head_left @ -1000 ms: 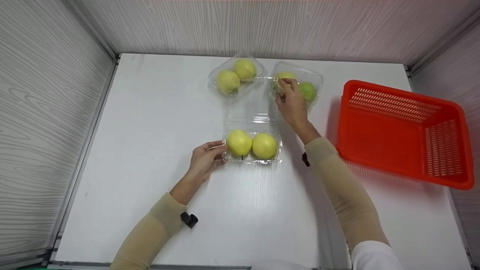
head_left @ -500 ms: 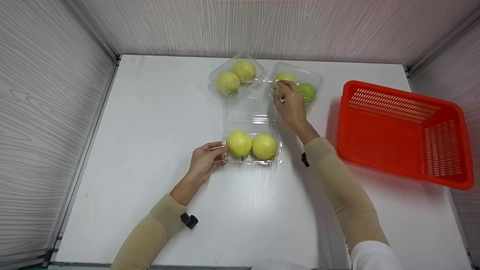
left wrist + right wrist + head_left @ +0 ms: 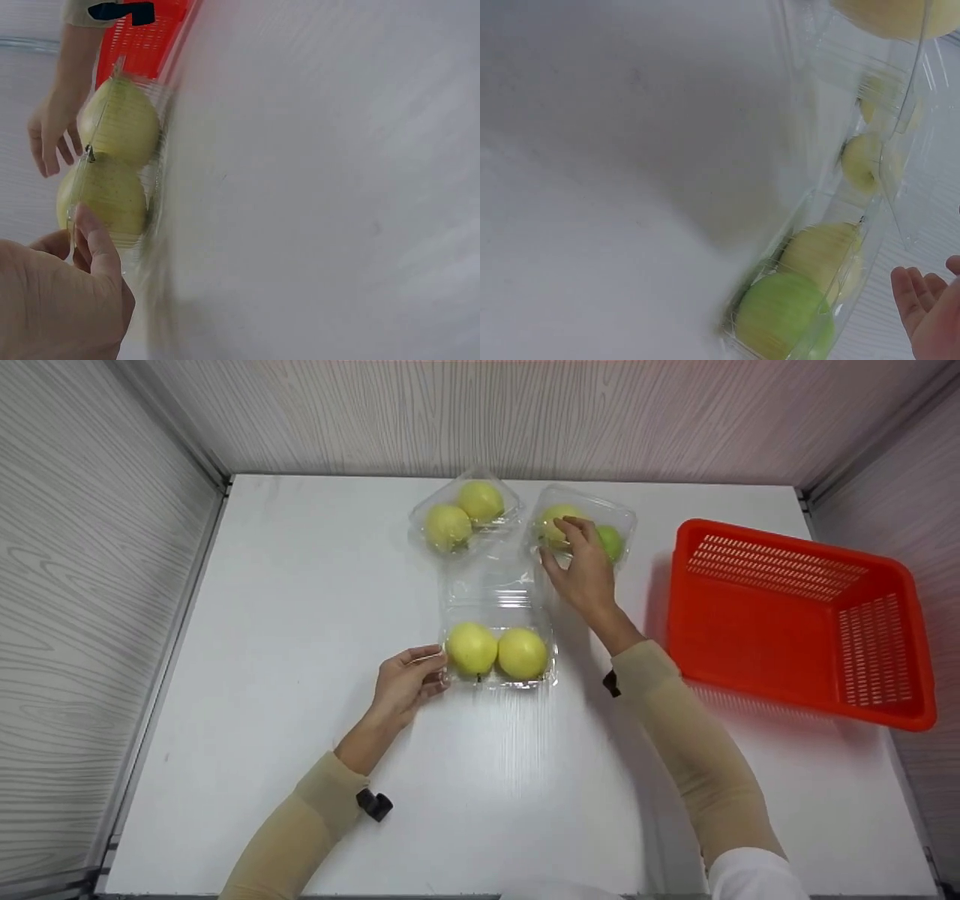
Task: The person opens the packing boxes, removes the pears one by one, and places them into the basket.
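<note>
In the head view a clear plastic clamshell box [image 3: 514, 598] lies at the middle of the table, lid folded back. Two yellow pears [image 3: 472, 649] sit side by side in its base. My left hand [image 3: 403, 684] pinches the left rim of that base between thumb and fingers, as the left wrist view also shows. Past the lid's right edge, my right hand [image 3: 589, 574] hovers with thumb and fingers parted and nothing between them. It overlaps a second clear box [image 3: 611, 510] holding a yellow pear [image 3: 561, 523] and a green fruit [image 3: 609, 544], partly hidden by the hand.
Another clear box [image 3: 474, 474] with two yellow pears [image 3: 448, 526] stands at the back, overlapping the lid in this view. A red plastic basket [image 3: 679, 592] is on the right of the white table [image 3: 247, 660]. Grained panels [image 3: 375, 420] rise at the back and sides.
My right hand's thumb and fingers have parted and come away from the lid, which has sunk back toward the table. The left hand keeps its pinch; the head view has shifted slightly.
</note>
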Demonstrator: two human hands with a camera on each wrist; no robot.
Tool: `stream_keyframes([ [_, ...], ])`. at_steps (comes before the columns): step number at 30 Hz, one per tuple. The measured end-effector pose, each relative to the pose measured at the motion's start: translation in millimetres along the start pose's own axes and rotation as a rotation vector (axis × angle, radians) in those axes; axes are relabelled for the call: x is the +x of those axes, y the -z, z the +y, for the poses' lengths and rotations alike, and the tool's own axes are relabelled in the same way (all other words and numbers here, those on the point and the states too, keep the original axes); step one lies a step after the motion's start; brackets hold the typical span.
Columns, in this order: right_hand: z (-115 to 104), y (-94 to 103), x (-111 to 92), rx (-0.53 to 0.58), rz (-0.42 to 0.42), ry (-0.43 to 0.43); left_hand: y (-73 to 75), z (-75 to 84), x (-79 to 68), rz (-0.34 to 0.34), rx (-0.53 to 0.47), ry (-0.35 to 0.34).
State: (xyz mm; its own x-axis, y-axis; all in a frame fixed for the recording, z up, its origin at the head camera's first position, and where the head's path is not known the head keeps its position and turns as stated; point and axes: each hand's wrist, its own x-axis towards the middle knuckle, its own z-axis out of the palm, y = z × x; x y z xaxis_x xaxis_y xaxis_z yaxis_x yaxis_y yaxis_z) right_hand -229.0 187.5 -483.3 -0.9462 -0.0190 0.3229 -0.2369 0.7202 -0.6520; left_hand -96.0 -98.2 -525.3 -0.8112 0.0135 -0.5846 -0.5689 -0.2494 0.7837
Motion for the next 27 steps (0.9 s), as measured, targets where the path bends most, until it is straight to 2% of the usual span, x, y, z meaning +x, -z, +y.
stream_keyframes([
  [7, -11, 7.9, -8, 0.169, 0.026, -0.020, 1.7, -2.3, 1.7, -0.001, -0.026, -0.003],
  [11, -20, 14.8, -14, 0.208, 0.024, -0.017, 1.0, -2.3, 1.4, -0.020, -0.015, -0.023],
  [20, -43, 29.0, -30, 0.238, -0.063, -0.008, 0.5, -0.3, -0.6, -0.028, -0.010, -0.033],
  [27, -51, 41.9, -44, 0.267, -0.171, 0.005, -0.3, -0.3, 0.9, -0.011, -0.006, -0.022],
])
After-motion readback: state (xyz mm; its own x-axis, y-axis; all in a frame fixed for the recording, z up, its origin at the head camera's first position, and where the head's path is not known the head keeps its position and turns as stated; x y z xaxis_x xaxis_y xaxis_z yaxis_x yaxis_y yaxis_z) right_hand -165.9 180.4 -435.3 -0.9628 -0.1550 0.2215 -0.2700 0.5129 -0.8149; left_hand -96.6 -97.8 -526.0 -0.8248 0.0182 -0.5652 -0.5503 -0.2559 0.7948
